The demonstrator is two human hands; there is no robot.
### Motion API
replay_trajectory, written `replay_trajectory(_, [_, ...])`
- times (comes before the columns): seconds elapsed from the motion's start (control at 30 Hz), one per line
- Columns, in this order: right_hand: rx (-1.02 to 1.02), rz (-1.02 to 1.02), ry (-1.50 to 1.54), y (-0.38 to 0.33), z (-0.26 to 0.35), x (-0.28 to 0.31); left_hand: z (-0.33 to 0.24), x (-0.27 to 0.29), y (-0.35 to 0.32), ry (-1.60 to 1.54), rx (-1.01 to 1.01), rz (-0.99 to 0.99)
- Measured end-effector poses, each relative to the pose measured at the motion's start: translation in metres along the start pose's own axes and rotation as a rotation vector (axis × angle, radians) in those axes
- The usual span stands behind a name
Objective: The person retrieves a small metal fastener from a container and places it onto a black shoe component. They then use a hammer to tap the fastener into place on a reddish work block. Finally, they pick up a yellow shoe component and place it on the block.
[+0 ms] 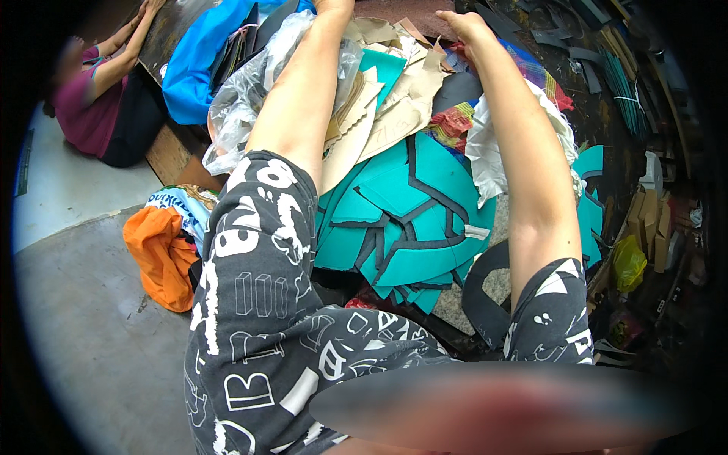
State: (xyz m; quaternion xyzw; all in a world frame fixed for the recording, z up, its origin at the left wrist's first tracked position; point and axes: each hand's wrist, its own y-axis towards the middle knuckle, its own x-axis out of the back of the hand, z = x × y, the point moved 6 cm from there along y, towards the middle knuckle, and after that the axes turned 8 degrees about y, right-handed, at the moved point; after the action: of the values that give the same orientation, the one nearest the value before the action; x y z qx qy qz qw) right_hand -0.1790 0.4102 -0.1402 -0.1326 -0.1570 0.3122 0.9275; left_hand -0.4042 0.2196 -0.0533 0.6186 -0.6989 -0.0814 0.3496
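Both my arms stretch forward over a heaped work surface. My left hand [334, 6] is cut off by the top edge, so its fingers are hidden; a crumpled clear plastic bag [236, 114] lies beside that forearm. My right hand [466, 30] is near a brown flat surface [409, 14] at the top, a digit stretched out to the left and nothing visible in its grasp. Between the arms lie tan paper or card pieces [402, 114]. Closer to me is a pile of teal, dark-edged cut sheet pieces [387, 189]. White cloth [485, 152] sits under my right forearm.
A blue bag [189, 72] holds dark sheets at the upper left. An orange cloth or bag [158, 254] is below it. Another person in a purple top [91, 114] sits at the far left. Bundled teal strips [623, 91] and a yellow plastic bag [628, 264] are at right.
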Motion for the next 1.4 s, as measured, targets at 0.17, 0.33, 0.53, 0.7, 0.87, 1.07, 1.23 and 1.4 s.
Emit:
replay_trajectory(0.17, [-0.06,-0.05,0.009,-0.002,0.01,0.004,-0.008,0.01,-0.006,-0.047,0.094,0.119])
replay_trajectory(0.33, [-0.078,0.036,0.0,-0.008,0.021,-0.007,-0.01,0.013,-0.01,-0.036,0.061,0.005])
replay_trajectory(0.53, [0.003,0.047,0.132,-0.01,0.022,-0.007,-0.003,0.007,-0.006,-0.044,0.022,0.024])
replay_trajectory(0.7, [0.007,-0.006,-0.03,-0.025,0.025,-0.012,0.001,0.003,-0.011,0.246,-0.023,0.088])
replay_trajectory(0.87, [0.006,-0.033,-0.101,-0.041,0.038,-0.013,-0.004,-0.001,-0.023,0.388,-0.279,-0.066])
replay_trajectory(1.07, [-0.167,0.004,-0.232,-0.048,0.044,-0.012,-0.002,-0.007,-0.027,0.554,-0.263,-0.113])
replay_trajectory(1.23, [-0.05,-0.024,-0.128,-0.046,0.039,-0.01,-0.009,0.009,-0.038,0.685,-0.147,-0.16])
replay_trajectory(1.4, [-0.162,-0.045,0.081,-0.037,0.015,0.005,-0.013,0.031,-0.036,0.563,-0.096,0.001])
